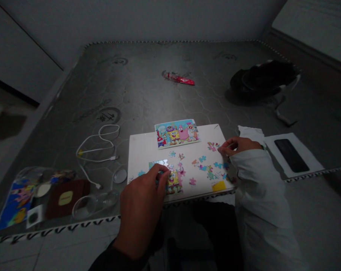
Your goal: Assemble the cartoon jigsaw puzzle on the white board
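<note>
A white board point(143, 145) lies in front of me, and on it rests a cartoon reference picture point(177, 133). The partly joined jigsaw puzzle point(174, 184) sits at the board's near side. My left hand point(143, 197) is closed over it, thumb and forefinger together; whatever they hold is hidden. At the board's right edge my right hand point(238, 146) pinches a small puzzle piece point(218, 147), close to a pink loose piece point(212, 146). Several other loose pieces point(208, 169) are scattered between my hands, and a yellow piece of paper point(218, 186) lies at the near right corner.
A white cable point(95, 160), a round metal lid point(120, 175), a clear cup point(84, 207), a brown case point(66, 197) and a blue cartoon package point(16, 199) lie left. A phone point(291, 155) rests right. Farther off are a red-handled knife-like tool point(181, 79) and a dark bag point(261, 81).
</note>
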Motion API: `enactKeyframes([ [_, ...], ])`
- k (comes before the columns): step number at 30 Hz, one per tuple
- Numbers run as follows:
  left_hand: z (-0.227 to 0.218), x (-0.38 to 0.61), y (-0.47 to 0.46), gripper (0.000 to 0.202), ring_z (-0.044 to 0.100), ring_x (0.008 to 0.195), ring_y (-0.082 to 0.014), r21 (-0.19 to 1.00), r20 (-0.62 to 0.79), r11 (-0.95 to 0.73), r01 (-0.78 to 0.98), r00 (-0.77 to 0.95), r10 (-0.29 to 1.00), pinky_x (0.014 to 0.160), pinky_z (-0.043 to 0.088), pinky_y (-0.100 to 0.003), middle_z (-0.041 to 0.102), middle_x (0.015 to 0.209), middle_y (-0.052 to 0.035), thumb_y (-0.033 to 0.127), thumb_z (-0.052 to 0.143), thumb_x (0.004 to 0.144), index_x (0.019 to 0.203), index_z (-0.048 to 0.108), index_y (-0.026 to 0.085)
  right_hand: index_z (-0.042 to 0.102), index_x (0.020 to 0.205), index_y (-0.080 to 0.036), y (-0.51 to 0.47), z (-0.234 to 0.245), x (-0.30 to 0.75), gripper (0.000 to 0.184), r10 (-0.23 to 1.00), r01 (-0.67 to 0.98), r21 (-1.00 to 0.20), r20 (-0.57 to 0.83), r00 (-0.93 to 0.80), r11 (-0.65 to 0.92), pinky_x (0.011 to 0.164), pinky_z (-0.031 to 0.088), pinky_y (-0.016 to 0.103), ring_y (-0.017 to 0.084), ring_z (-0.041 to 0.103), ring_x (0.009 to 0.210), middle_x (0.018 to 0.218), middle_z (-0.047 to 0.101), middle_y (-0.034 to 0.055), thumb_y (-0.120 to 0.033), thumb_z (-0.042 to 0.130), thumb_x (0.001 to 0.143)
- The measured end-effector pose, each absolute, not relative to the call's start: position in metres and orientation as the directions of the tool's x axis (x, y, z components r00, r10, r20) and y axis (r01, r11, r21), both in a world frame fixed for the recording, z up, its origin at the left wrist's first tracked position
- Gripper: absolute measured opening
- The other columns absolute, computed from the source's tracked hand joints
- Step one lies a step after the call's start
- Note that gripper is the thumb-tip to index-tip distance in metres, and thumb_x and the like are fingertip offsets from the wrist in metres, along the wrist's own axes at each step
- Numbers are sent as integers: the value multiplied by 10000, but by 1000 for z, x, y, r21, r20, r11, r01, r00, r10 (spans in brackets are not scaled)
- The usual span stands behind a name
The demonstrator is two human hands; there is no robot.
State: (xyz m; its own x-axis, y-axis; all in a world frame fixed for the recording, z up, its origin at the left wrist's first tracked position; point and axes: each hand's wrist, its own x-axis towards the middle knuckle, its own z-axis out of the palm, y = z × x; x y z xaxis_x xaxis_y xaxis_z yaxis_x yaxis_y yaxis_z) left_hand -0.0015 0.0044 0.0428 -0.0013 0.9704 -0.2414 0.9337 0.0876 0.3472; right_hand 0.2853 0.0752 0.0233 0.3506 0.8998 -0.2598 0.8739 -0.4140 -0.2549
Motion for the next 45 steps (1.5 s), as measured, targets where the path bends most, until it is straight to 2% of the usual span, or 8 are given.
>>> enactKeyframes([
  [5, 41, -2, 4, 194, 681, 688, -213, 352, -281, 72, 933, 32, 959, 577, 290, -264, 750, 767, 21, 420, 528, 973, 1019, 697, 337, 702, 817, -225, 74, 35, 288, 281, 829, 864, -119, -373, 418, -489, 619, 444, 317, 201, 639, 737, 833, 723, 50, -496, 729, 749],
  [11, 39, -5, 5, 203, 675, 682, -224, 319, -280, 81, 944, 12, 960, 567, 263, -267, 744, 749, 23, 474, 551, 949, 991, 711, 356, 692, 885, -230, 71, 46, 290, 270, 788, 870, -14, -433, 438, -492, 618, 433, 295, 183, 656, 777, 907, 736, 36, -476, 732, 784],
  [14, 40, -4, 4, 220, 677, 679, -228, 315, -275, 88, 945, 3, 961, 565, 261, -270, 747, 748, 22, 480, 531, 957, 990, 714, 361, 700, 895, -234, 73, 42, 289, 239, 811, 900, -44, -454, 369, -433, 638, 449, 293, 178, 664, 760, 895, 743, 24, -416, 766, 754],
  [19, 45, -2, 4, 234, 688, 685, -220, 330, -255, 93, 940, -6, 967, 575, 292, -268, 759, 774, 8, 436, 503, 981, 1041, 709, 342, 698, 859, -249, 70, 27, 278, 239, 847, 948, -209, -523, 99, -240, 632, 464, 287, 161, 663, 680, 750, 724, -20, -361, 808, 679],
  [25, 44, -1, 4, 237, 687, 672, -218, 323, -246, 81, 943, 0, 969, 569, 298, -266, 752, 761, 7, 453, 509, 977, 1029, 708, 335, 692, 795, -255, 70, 24, 258, 240, 852, 967, -219, -524, -1, -133, 640, 463, 263, 146, 668, 685, 718, 717, -36, -359, 835, 632],
  [30, 42, 1, 4, 229, 682, 654, -206, 334, -220, 69, 940, 7, 975, 567, 304, -267, 743, 740, 11, 447, 517, 975, 1024, 708, 331, 710, 715, -270, 73, 26, 250, 180, 856, 979, -166, -517, 18, -120, 665, 477, 274, 163, 679, 714, 730, 733, -29, -352, 842, 623],
  [37, 43, 1, 3, 221, 656, 620, -182, 339, -190, 56, 939, 10, 982, 554, 277, -264, 740, 731, 18, 439, 525, 974, 1013, 712, 326, 717, 811, -256, 77, 31, 255, 262, 854, 977, -107, -509, 107, -186, 651, 457, 265, 170, 680, 763, 789, 742, -17, -435, 819, 650],
  [45, 44, 0, 4, 216, 656, 635, -179, 345, -197, 78, 935, -9, 980, 554, 243, -258, 743, 729, 15, 435, 535, 968, 981, 721, 327, 743, 731, -271, 75, 30, 251, 175, 845, 968, -124, -521, 122, -216, 669, 475, 274, 173, 685, 732, 729, 731, -31, -373, 835, 623],
])
